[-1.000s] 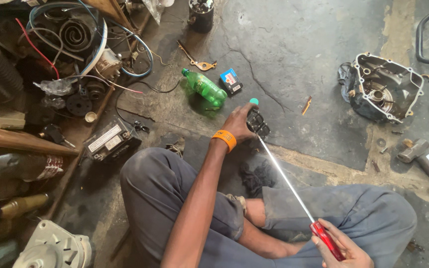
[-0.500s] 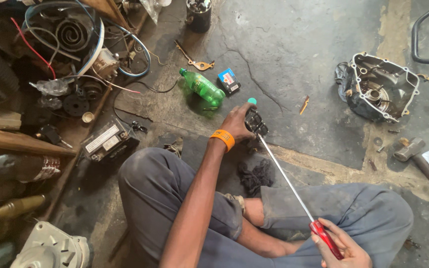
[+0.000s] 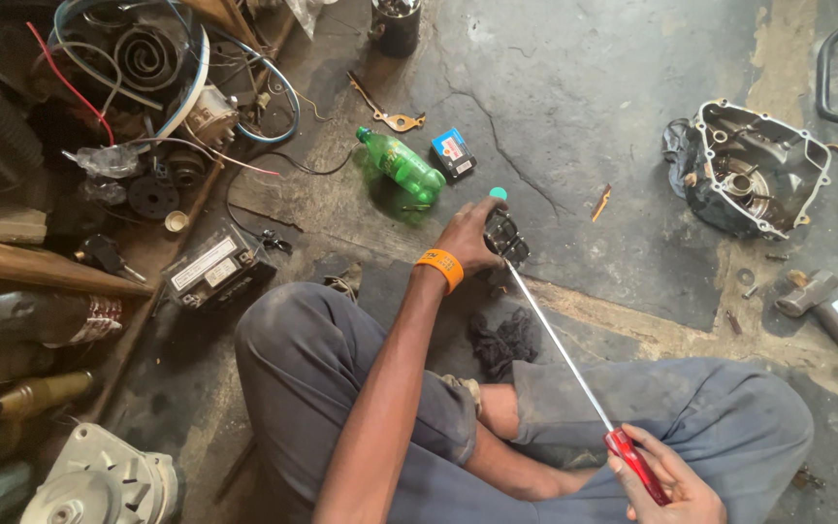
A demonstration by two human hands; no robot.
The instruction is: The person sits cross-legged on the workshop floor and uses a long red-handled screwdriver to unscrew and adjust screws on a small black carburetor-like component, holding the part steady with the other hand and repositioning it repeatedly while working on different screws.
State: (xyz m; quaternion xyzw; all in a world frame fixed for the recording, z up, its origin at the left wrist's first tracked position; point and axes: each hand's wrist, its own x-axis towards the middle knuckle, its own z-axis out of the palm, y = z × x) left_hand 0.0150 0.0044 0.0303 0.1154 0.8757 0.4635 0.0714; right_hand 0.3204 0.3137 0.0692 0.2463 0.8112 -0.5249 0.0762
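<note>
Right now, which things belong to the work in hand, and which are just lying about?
In hand:
left hand holding small black part
right hand gripping long screwdriver

Lying about:
green bottle
small box
engine cover
hammer
battery

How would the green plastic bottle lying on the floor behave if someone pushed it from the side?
The green bottle lies on its side on the concrete floor, so it would probably roll easily, being round. It looks like thin plastic, so it is likely light and may dent when squeezed. A small box sits close beside it and could stop it rolling that way.
</note>
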